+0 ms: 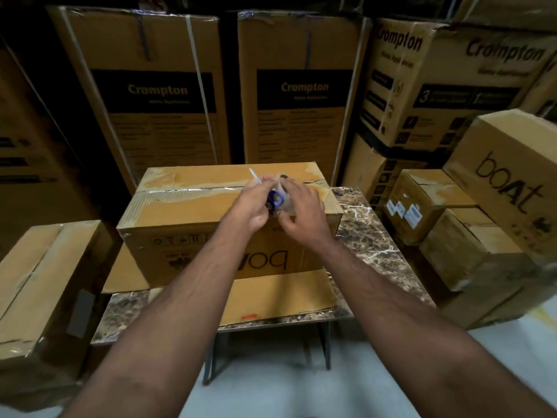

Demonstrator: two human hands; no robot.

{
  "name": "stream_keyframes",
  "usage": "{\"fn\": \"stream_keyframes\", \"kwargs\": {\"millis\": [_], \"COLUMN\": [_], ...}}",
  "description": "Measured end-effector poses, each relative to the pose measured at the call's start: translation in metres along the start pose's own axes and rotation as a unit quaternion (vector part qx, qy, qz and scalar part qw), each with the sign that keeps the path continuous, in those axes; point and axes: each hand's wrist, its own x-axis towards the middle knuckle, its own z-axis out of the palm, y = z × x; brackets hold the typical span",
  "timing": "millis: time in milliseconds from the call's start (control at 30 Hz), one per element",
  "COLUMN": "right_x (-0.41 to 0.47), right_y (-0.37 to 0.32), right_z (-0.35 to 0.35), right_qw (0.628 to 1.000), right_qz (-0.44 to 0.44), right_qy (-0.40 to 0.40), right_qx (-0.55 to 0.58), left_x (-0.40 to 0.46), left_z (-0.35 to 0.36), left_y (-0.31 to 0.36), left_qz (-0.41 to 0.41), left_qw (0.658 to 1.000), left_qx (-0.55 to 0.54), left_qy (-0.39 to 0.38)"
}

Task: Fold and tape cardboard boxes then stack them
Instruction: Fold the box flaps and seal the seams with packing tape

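A brown cardboard box stands on a small marble-topped table, its top flaps closed and old clear tape along the seam. One lower flap lies flat toward me on the table. Above the box's right top, my right hand grips a roll of clear tape with a blue core. My left hand pinches the loose tape end, pulled up off the roll.
Tall printed cartons wall the back. A stack of smaller boxes stands at the right, one marked "boAt". Another taped box sits low at the left. Pale floor lies under the table's dark legs.
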Motion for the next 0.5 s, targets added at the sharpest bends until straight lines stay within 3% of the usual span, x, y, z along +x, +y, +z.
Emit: {"fn": "stream_keyframes", "kwargs": {"millis": [100, 200, 333, 500], "right_x": [-0.013, -0.027, -0.038, -0.017], "right_y": [0.01, 0.029, 0.05, 0.078], "right_z": [-0.006, -0.015, -0.021, -0.042], "right_qw": [0.998, 0.998, 0.994, 0.99], "right_qz": [0.041, 0.049, 0.074, 0.081], "right_qy": [0.018, 0.001, 0.011, 0.009], "right_qx": [0.045, 0.048, 0.075, 0.112], "left_x": [0.0, 0.001, 0.012, 0.031], "left_z": [0.004, 0.012, 0.024, 0.05], "left_y": [-0.001, -0.004, -0.009, 0.008], "left_qz": [-0.038, -0.085, -0.022, 0.04], "left_qw": [0.999, 0.991, 0.953, 0.932], "left_qx": [0.012, 0.1, 0.303, 0.359], "left_qy": [-0.015, -0.03, 0.006, -0.04]}}
